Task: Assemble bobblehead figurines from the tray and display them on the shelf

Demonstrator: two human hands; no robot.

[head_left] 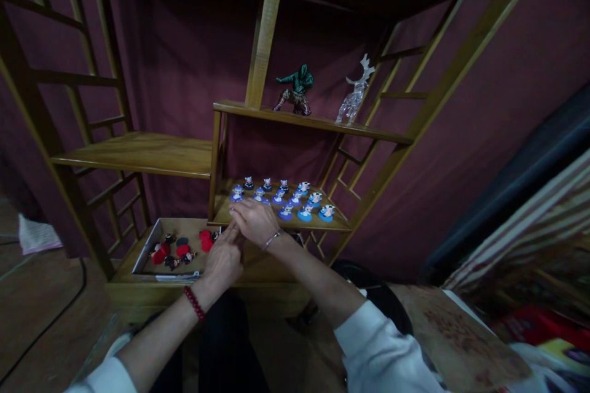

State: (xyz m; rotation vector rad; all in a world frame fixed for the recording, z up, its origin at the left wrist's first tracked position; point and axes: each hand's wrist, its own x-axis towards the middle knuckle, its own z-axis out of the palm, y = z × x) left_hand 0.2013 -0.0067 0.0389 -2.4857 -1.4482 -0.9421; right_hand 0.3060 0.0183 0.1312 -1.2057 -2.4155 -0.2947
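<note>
My left hand (225,263) and my right hand (255,221) meet at the front left edge of a low wooden shelf (338,221). Both look closed, with the fingertips together; whatever they hold, if anything, is hidden. Beyond my right hand, small figurines stand in rows: purple-based ones (286,212), blue-based ones (326,213) and dark-based ones (267,184) at the back. Below and left of my left hand lies an open shallow box (159,230) holding several red-and-black figurines (183,249).
On the upper shelf (318,121) stand a dark green crouching figure (300,89) and a clear deer figurine (356,92). A wooden upright (267,31) rises behind. To the left is another shelf board (142,150). A black cable (69,301) crosses the floor.
</note>
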